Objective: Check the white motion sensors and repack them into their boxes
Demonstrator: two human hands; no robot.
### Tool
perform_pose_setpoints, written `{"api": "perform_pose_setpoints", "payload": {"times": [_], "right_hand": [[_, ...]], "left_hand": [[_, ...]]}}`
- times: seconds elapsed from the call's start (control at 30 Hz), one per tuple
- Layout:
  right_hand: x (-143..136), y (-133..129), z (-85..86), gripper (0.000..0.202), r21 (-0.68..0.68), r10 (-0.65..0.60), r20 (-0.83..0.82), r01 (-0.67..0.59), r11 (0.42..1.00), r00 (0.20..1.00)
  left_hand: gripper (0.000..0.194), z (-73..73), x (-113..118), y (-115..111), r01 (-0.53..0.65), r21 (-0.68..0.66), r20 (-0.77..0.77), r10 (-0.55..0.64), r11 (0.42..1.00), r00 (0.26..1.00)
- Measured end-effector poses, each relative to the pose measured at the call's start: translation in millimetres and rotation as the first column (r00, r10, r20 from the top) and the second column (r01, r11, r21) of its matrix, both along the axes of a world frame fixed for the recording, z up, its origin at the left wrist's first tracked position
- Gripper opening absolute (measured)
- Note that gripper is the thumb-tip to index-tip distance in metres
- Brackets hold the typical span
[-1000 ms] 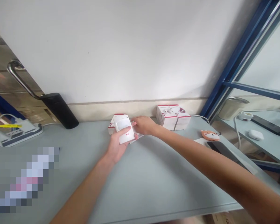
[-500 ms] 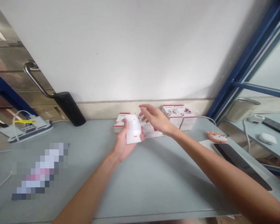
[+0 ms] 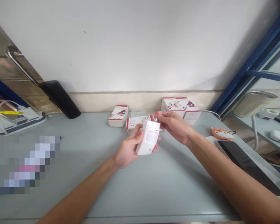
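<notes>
A white motion detector with a pale lens window and a small red mark is gripped by my left hand, thumb on its near left side and fingertips showing at its right edge. It leans to the right above the table. From its top end a short, thin metallic antenna sticks up. My right hand pinches the upper end of that antenna between thumb and fingers. Just behind the detector lies a red-and-white printed box, partly hidden by my hands. To its left is another such box.
More red-and-white boxes stand by the wall behind my right hand. At right lie a phone and an orange animal-faced case. A black cylinder and a power strip are at left, near a blurred item.
My left hand has turned the detector and moved it right and slightly down. My right hand, open before, has come to the detector's top and closed on the antenna. The view has shifted.
</notes>
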State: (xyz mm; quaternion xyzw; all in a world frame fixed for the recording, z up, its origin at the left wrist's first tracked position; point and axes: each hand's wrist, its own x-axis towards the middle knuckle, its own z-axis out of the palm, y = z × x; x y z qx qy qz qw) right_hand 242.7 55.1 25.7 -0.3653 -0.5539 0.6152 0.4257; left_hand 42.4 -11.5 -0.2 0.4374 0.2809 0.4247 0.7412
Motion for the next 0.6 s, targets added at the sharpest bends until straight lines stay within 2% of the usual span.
{"api": "perform_pose_setpoints", "payload": {"times": [0.1,0.23,0.33,0.43,0.6], "right_hand": [[13.9,0.8,11.8,0.023,-0.019,-0.162,-0.067,0.161,0.987,0.985],[42.2,7.9,27.7,0.024,0.019,-0.261,-0.180,0.268,0.963,0.949],[58.7,13.9,35.1,0.029,0.002,-0.288,-0.255,0.299,0.954,0.923],[65.3,18.2,36.4,0.028,-0.011,-0.277,-0.249,0.283,0.959,0.928],[64.5,18.4,32.5,0.023,0.117,-0.254,-0.233,0.286,0.951,0.939]], "left_hand": [[0.037,1.3,-1.8,0.8,0.115,-0.008,0.026,-0.115,0.993,0.993],[0.054,6.2,-8.8,5.7,0.298,-0.123,0.094,-0.287,0.947,0.953],[0.057,7.4,-14.1,10.3,0.375,-0.224,0.131,-0.353,0.900,0.926],[0.055,5.3,-17.0,13.0,0.407,-0.268,0.175,-0.371,0.873,0.912],[0.054,-0.7,-19.4,12.9,0.480,-0.266,0.229,-0.429,0.836,0.874]]}}
